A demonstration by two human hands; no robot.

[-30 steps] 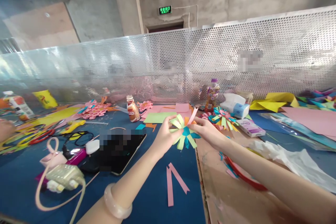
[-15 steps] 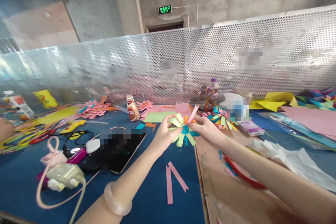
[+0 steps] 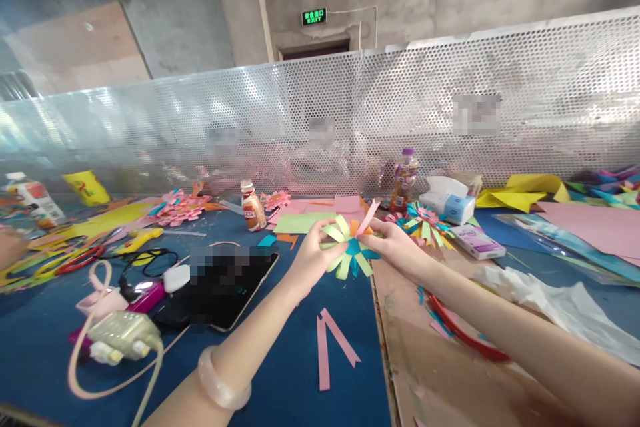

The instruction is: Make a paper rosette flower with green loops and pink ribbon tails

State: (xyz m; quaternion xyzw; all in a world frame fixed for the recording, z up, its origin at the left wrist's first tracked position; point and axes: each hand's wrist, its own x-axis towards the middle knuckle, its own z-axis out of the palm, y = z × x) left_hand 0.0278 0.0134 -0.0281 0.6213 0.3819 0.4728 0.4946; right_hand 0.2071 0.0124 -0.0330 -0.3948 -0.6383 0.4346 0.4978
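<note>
Between my two hands, raised over the blue table, is a paper flower (image 3: pixel 354 248) of looped strips in light green, blue and orange. My left hand (image 3: pixel 316 248) pinches its left side, fingers closed on the green loops. At the upper right, my right hand (image 3: pixel 393 240) grips the flower together with a pink paper strip (image 3: pixel 369 217) that sticks up from it. The fingertips partly cover where the strip meets the flower. Below, two pink paper strips (image 3: pixel 324 353) with notched ends lie on the table, their tops close together.
A tablet (image 3: pixel 245 293), a power strip with cables (image 3: pixel 125 333) and scissors (image 3: pixel 83 259) are on the left. Behind stand a small bottle (image 3: pixel 253 207) and a purple-capped bottle (image 3: pixel 404 180). A tissue pack (image 3: pixel 457 208), finished paper flowers (image 3: pixel 425 221) and a red ring (image 3: pixel 467 333) lie right.
Almost nothing differs. Both hands keep their hold on the flower and the pink strip in nearly the same place.
</note>
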